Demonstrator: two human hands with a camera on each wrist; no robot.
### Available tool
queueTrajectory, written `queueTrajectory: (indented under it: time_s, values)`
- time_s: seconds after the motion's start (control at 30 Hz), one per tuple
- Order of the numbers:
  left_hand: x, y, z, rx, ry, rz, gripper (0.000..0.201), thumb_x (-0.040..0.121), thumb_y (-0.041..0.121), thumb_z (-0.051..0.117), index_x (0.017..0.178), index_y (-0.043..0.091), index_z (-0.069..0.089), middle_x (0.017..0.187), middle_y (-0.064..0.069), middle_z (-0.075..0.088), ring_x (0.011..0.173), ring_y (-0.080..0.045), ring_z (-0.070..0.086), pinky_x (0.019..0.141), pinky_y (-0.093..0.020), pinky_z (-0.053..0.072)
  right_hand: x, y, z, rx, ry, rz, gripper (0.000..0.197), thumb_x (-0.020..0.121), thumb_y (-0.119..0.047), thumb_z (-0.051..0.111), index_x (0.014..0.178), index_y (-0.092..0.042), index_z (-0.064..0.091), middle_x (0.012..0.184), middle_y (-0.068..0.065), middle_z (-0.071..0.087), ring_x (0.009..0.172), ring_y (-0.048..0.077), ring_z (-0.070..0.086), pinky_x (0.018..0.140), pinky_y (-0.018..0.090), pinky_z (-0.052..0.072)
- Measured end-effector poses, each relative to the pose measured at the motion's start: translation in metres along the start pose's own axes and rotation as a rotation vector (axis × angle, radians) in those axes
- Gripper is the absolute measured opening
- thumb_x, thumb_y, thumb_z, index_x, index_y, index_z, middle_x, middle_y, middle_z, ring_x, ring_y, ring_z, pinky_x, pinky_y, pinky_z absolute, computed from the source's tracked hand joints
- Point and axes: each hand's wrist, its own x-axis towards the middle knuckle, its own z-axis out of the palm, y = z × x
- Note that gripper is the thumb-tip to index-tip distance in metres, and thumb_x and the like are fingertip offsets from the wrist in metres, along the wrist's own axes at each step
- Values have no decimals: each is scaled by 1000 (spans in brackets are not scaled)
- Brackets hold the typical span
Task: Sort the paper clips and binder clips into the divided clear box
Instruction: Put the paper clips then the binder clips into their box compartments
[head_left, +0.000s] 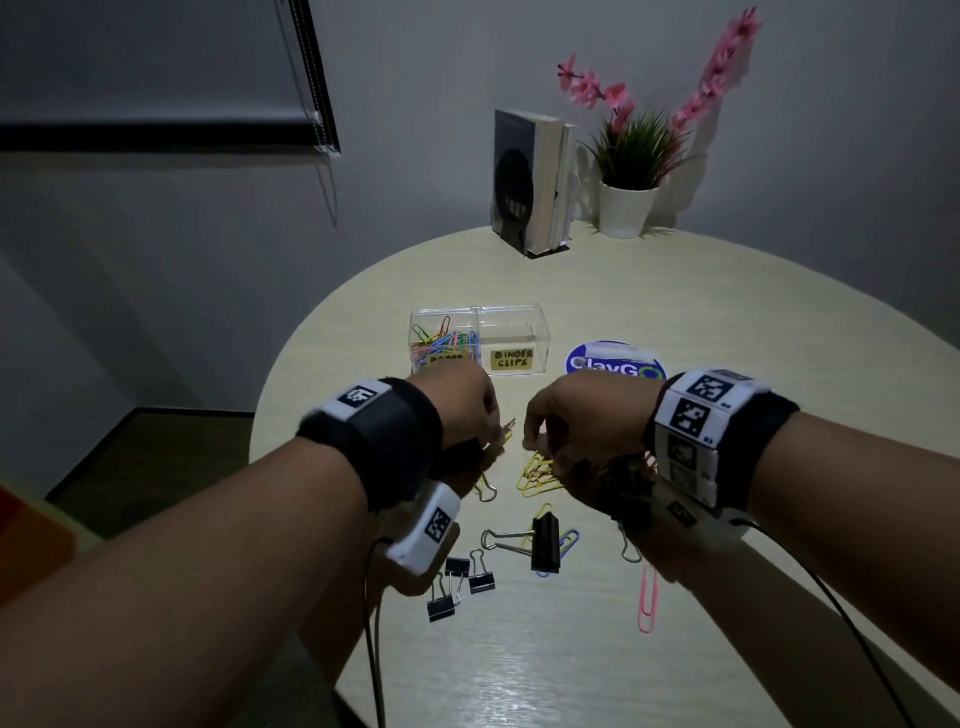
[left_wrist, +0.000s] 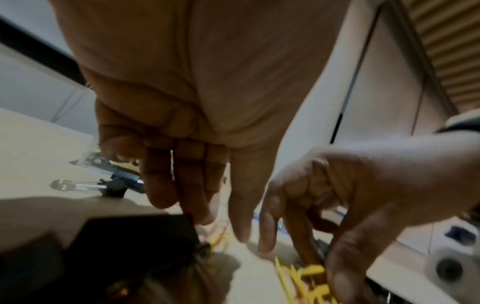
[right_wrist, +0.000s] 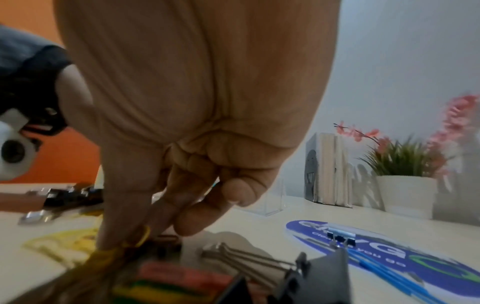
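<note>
The divided clear box (head_left: 479, 339) stands on the round surface (head_left: 675, 322) beyond both hands, within easy reach of the loose pile; its left compartment already holds a heap of coloured paper clips (head_left: 444, 343), while the right one, labelled for binder clips, looks empty, so the sorting seems about half done. The right hand (head_left: 576, 415) bends down over the yellow paper clips (head_left: 537, 475), its fingers (right_wrist: 166, 207) pressed together and pinching one or more of them, probably to gather several in one trip. The left hand (head_left: 457, 400) lowers its fingers (left_wrist: 182, 185) toward an orange paper clip (head_left: 508, 427); whether it pinches it I cannot tell. A large binder clip (head_left: 544, 540) and small binder clips (head_left: 457, 582) lie nearer the person, untouched, with a pink paper clip (head_left: 648, 600) apart.
</note>
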Motion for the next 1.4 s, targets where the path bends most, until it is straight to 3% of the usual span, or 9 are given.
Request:
queueTrajectory:
  time_s: [0.13, 0.27, 0.33, 0.43, 0.6, 0.73, 0.97, 1.2, 1.4]
  values:
    - [6, 10, 13, 144, -50, -42, 40, 83, 44, 71, 106, 12, 73, 102, -4, 71, 98, -21, 64, 81, -30, 52, 3, 1, 5, -10, 5, 23, 22, 85, -24, 72, 107, -22, 70, 99, -7, 70, 85, 11, 60, 78, 22, 47]
    - [6, 10, 16, 95, -79, -19, 31, 87, 36, 69, 105, 11, 74, 102, -5, 72, 96, -21, 66, 83, -30, 53, 5, 2, 8, 4, -7, 31, 17, 85, -27, 71, 100, -18, 70, 90, -4, 67, 82, 15, 59, 65, 20, 43]
    - [3, 9, 14, 44, -76, -1, 27, 88, 33, 68, 102, 11, 75, 100, -5, 73, 95, -20, 66, 82, -30, 52, 5, 4, 9, 33, -6, 15, 11, 85, -24, 70, 94, -19, 69, 92, -2, 70, 82, 15, 60, 69, 21, 45]
    - [0, 2, 10, -72, 1, 32, 17, 90, 26, 65, 95, 12, 73, 93, 0, 70, 92, -18, 62, 77, -27, 48, 2, 7, 7, 89, 29, 6, 6, 83, -24, 71, 85, -23, 65, 81, -8, 66, 75, 11, 59, 72, 23, 48]
    - [-2, -20, -11, -396, 163, 23, 15, 85, 22, 73, 73, 17, 65, 74, 5, 69, 71, -10, 62, 69, -23, 49, 3, 19, -4, 235, 170, 30, 7, 81, -20, 71, 86, -21, 67, 66, -14, 65, 58, -4, 54, 59, 18, 39]
    - [1, -42, -37, -369, 344, -15, 15, 83, 26, 75, 77, 13, 70, 69, 4, 65, 61, -8, 55, 58, -23, 39, 15, 25, -29, 522, 312, 42, 8, 82, -12, 74, 88, -12, 68, 68, -1, 72, 46, -3, 57, 52, 15, 47]
    - [27, -69, -59, -210, 342, -148, 26, 86, 36, 71, 76, 13, 76, 74, -2, 74, 69, -18, 65, 65, -28, 47, 70, 9, -60, 581, 564, 91, 9, 79, -13, 76, 85, -10, 70, 74, 7, 75, 61, 13, 67, 65, 33, 58]
    - [56, -76, -59, -128, 242, -228, 41, 86, 48, 67, 67, 13, 74, 69, -6, 69, 67, -22, 58, 61, -29, 38, 116, -9, -61, 457, 596, 152, 10, 80, -21, 75, 87, -14, 77, 76, 0, 70, 63, 12, 58, 67, 23, 43]
    - [41, -79, -60, -203, 447, -171, 42, 91, 51, 57, 80, 16, 78, 76, -10, 70, 78, -27, 64, 74, -35, 48, 101, -3, -56, 382, 604, 145, 22, 84, -34, 71, 98, -18, 77, 97, -1, 75, 91, 15, 65, 75, 23, 41]
